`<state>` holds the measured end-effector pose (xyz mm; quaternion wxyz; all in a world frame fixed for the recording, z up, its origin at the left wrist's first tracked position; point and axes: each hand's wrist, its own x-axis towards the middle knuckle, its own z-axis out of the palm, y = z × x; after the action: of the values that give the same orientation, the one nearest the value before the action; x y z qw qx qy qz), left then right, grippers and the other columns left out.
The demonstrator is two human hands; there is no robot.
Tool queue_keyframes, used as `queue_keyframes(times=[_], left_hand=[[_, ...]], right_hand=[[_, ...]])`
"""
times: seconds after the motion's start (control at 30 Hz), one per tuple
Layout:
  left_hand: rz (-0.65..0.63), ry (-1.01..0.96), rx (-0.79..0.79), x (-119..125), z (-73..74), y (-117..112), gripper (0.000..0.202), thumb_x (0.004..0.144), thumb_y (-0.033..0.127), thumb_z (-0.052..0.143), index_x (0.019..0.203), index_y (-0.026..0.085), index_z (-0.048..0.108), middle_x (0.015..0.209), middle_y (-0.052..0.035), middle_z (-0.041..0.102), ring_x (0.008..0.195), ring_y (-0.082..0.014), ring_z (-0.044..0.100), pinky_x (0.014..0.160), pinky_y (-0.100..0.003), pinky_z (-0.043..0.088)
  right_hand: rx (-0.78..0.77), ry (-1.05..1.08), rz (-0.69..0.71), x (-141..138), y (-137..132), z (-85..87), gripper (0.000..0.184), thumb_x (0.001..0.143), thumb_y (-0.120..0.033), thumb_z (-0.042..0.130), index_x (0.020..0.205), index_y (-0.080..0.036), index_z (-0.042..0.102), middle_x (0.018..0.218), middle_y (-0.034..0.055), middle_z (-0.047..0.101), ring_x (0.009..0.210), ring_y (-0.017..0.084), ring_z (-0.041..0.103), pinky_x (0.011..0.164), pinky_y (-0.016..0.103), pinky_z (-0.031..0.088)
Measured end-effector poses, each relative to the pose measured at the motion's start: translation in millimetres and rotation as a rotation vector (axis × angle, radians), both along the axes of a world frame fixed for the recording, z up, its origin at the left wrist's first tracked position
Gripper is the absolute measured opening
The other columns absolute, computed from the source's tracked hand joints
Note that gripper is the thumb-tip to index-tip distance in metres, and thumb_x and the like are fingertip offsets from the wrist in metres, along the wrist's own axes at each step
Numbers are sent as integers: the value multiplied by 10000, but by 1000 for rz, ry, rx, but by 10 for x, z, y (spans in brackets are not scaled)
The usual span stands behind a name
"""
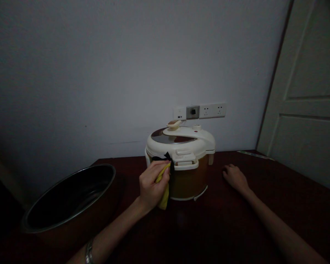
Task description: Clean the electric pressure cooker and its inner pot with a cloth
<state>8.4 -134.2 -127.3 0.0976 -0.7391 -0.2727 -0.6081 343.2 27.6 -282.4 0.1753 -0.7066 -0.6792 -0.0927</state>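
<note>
A white electric pressure cooker (185, 179) with a brownish-gold body stands upright on the dark red table, its lid (206, 141) on top. My left hand (151, 185) is closed around a yellow and black cloth (164, 200). The cloth's black end is against the cooker's front left, just beside the white side handle (185, 166). To the right of the cooker, apart from it, my right hand (235, 178) rests on the tabletop with loosely bent fingers and nothing visible in it.
A large dark inner pot or basin (110, 176) with a shiny rim stands at the left of the table (209, 231). Behind the cooker, wall sockets (212, 110) and a grey switch plate (193, 112) are set in the pale wall. A door (308, 106) is at the right.
</note>
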Motion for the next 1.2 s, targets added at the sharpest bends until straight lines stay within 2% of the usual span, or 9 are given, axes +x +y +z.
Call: queue_keyframes(times=[0.2, 0.3, 0.4, 0.53, 0.67, 0.87, 0.97, 1.07, 1.2], left_hand=[[-216, 399, 112, 66, -308, -267, 245, 823, 93, 507, 1046, 115, 606, 860, -100, 722, 859, -170, 676, 737, -256, 553], [-146, 495, 82, 35, -456, -282, 202, 850, 123, 467, 1015, 138, 584, 703, -47, 702, 607, -124, 658, 571, -203, 516], [-44, 474, -105, -63, -508, -245, 173, 882, 154, 425, 940, 151, 588, 619, -15, 656, 492, -92, 594, 494, -180, 446], [40, 271, -518, -220, -521, -171, 216, 891, 244, 414, 831, 156, 603, 665, -12, 641, 547, -92, 580, 539, -185, 422], [86, -172, -890, -406, -646, -87, 305, 822, 419, 494, 708, 159, 606, 675, -13, 624, 665, -142, 586, 613, -220, 438], [-21, -776, -1522, -763, -753, -101, 422, 673, 550, 633, 756, 136, 642, 695, -71, 683, 623, -202, 635, 613, -302, 480], [-4, -871, -1523, -895, -682, -118, 314, 645, 429, 706, 734, 134, 644, 671, -63, 687, 600, -189, 642, 606, -285, 485], [43, -924, -1477, -987, -647, -92, 196, 680, 325, 682, 710, 139, 629, 616, -37, 670, 555, -169, 629, 589, -274, 486], [-20, -903, -1541, -1041, -672, -75, 243, 708, 380, 649, 731, 139, 631, 671, -58, 690, 603, -192, 650, 627, -299, 504]], right_hand=[[-8, -19, 18, 13, 10, -16, 295, 860, -198, 417, 1009, -109, 655, 1031, 147, 606, 928, 247, 573, 776, 320, 423], [-9, -16, 18, 10, 3, -10, 300, 861, -199, 419, 1032, -118, 652, 1029, 144, 606, 947, 241, 570, 788, 315, 420], [-9, -9, 11, 8, 2, -9, 305, 862, -205, 417, 1038, -120, 651, 1036, 142, 604, 946, 238, 569, 788, 310, 419], [-15, -5, 10, 14, 8, -11, 297, 859, -205, 422, 1028, -119, 650, 1037, 143, 603, 946, 239, 566, 780, 307, 420], [-20, 5, 15, 18, 3, 3, 299, 860, -202, 422, 1032, -119, 652, 1050, 143, 601, 948, 239, 564, 781, 310, 420], [-24, 23, 23, 8, -26, 24, 310, 853, -205, 419, 1025, -111, 660, 1054, 164, 604, 957, 262, 564, 781, 333, 427], [-15, 50, 24, 14, -10, 11, 320, 840, -206, 424, 1023, -108, 668, 1060, 166, 617, 955, 269, 575, 781, 340, 433], [-9, 245, 26, 37, 14, 26, 325, 820, -209, 440, 1020, -121, 680, 1043, 146, 653, 929, 245, 606, 778, 315, 442], [45, 576, -50, 25, -125, 169, 340, 798, -279, 457, 1011, -153, 689, 883, 108, 702, 769, 227, 643, 686, 300, 461]])
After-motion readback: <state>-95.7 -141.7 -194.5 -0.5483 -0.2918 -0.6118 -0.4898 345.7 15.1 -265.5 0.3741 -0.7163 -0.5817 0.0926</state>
